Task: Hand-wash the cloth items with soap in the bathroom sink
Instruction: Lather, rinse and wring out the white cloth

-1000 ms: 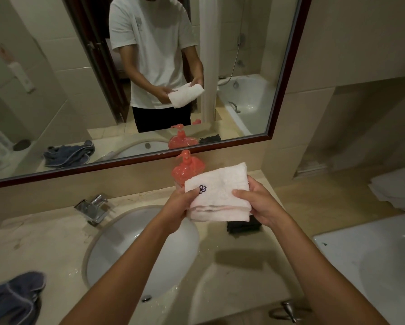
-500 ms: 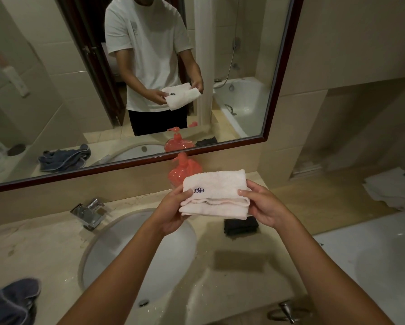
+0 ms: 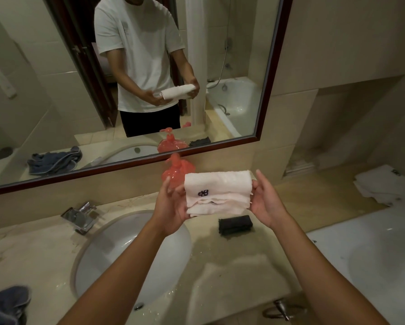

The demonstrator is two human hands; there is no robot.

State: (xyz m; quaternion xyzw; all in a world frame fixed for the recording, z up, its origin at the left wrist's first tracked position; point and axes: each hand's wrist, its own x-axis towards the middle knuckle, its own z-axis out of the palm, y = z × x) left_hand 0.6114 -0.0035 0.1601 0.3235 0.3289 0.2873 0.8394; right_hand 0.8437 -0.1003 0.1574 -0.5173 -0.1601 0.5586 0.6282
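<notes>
Folded white towel (image 3: 218, 192), small dark embroidered emblem, no legible writing.

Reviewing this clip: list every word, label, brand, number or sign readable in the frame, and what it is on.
No readable text anywhere.
White folded towel, held between left hand and right hand: a dark embroidered emblem, not legible as letters.
Red soap dispenser: no label legible.
White towels at right: a small dark mark, too small to read.

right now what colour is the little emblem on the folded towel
Dark navy, nearly black, stitched on the folded white terry towel; clearest in the head view.
</notes>
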